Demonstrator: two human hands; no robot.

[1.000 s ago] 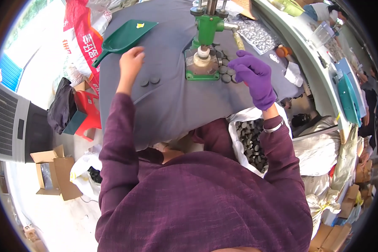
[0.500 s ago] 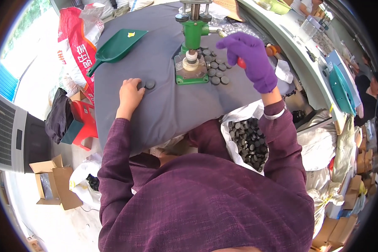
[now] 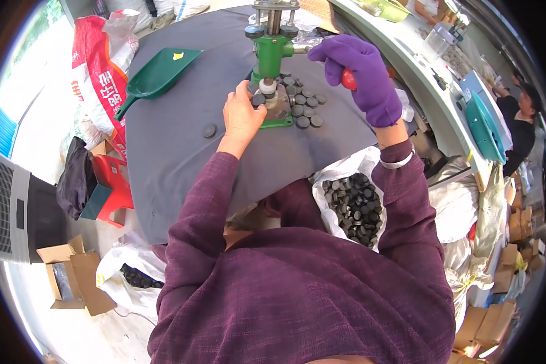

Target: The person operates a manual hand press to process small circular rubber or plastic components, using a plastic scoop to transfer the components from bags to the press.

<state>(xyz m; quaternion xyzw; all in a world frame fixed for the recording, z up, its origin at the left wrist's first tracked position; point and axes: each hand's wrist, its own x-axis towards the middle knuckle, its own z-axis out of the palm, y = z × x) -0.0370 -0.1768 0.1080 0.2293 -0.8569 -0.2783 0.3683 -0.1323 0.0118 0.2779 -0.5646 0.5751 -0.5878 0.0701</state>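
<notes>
My bare left hand [image 3: 242, 117] pinches a dark round disc [image 3: 258, 100] at the left side of the green hand press [image 3: 272, 56], beside its pale lower die. In a purple glove, my right hand [image 3: 365, 82] is closed around the red ball knob [image 3: 349, 79] of the press lever, up and right of the press. One loose disc [image 3: 209, 130] lies on the grey cloth, left of my left wrist. Several similar discs [image 3: 309, 103] are piled right of the press base [image 3: 278, 123].
A green dustpan [image 3: 158, 76] rests on the grey table cloth [image 3: 182, 170]. By my right forearm stands a white sack [image 3: 319, 200] full of dark discs; another sack [image 3: 112, 276] is at lower left. A red stool [image 3: 112, 188] is left of the table. Another person [image 3: 519, 130] is far right.
My left hand has moved right and away from me, from the two loose discs to the press, carrying one disc. My right hand stays on the knob, fingers more curled.
</notes>
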